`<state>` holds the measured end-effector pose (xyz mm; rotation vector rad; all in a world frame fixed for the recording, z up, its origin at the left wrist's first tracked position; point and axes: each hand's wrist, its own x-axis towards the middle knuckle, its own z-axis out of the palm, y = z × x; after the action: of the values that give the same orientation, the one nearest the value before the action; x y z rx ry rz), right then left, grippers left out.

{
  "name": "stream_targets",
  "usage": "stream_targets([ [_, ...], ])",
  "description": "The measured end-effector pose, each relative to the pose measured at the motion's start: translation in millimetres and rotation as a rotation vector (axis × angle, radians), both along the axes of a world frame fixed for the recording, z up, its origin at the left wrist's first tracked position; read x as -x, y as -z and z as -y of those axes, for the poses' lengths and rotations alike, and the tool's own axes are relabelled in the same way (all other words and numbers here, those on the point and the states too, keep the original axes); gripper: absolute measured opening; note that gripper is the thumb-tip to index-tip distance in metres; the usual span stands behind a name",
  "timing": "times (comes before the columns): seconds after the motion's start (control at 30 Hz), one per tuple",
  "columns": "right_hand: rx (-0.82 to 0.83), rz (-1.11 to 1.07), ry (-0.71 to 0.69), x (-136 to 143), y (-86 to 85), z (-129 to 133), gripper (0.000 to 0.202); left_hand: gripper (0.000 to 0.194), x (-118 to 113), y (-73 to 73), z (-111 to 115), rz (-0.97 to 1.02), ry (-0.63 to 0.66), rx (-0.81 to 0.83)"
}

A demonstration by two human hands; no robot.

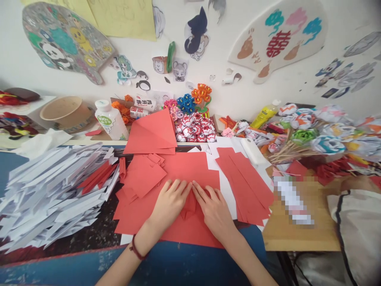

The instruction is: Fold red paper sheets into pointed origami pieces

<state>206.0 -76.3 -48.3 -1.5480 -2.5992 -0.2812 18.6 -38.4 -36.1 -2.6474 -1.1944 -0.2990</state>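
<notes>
Both of my hands meet over a small folded piece of red paper (189, 207), with their fingertips close together at its top edge. My left hand (171, 200), with a dark red cord on the wrist, presses on its left side, fingers bent and held together. On the right side, my right hand (214, 208) presses down with its index finger and thumb on the same piece. The fingers cover part of the folds. Underneath lie large red sheets (190, 234), and several small red paper pieces (149, 178) rest left of my hands.
A big heap of folded white paper strips (53, 194) fills the left, with red folded strips (98, 176) on top. Cut red strips (244, 182) lie to the right. Behind stand a white bottle (110, 121) and red-white paper flowers (195, 128). Paper flowers on sticks (306, 133) spread at right.
</notes>
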Motion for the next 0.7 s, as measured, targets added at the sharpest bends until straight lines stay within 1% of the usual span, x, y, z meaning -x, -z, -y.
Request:
stream_targets([
  [0.2, -0.01, -0.011, 0.027, 5.8, 0.9, 2.5, 0.066, 0.039, -4.0, 2.3, 2.6, -0.063, 0.029, -0.044],
  [0.43, -0.016, -0.047, 0.098, 7.8, 3.8, 18.6, 0.065, 0.041, -2.9, 2.4, 2.4, -0.074, 0.016, 0.013],
  [0.53, -0.013, -0.039, 0.117, 7.4, 3.4, 23.6, 0.068, 0.042, -0.3, -1.8, -1.6, -0.025, -0.002, 0.071],
  [0.6, -0.016, -0.035, 0.12, 8.7, 3.6, 25.0, 0.069, 0.041, 1.0, -7.0, -5.4, 0.042, -0.034, 0.149],
  [0.7, -0.022, -0.054, 0.134, 11.9, 4.2, 25.8, 0.07, 0.028, -0.1, -14.2, -10.4, 0.195, -0.127, 0.257],
])
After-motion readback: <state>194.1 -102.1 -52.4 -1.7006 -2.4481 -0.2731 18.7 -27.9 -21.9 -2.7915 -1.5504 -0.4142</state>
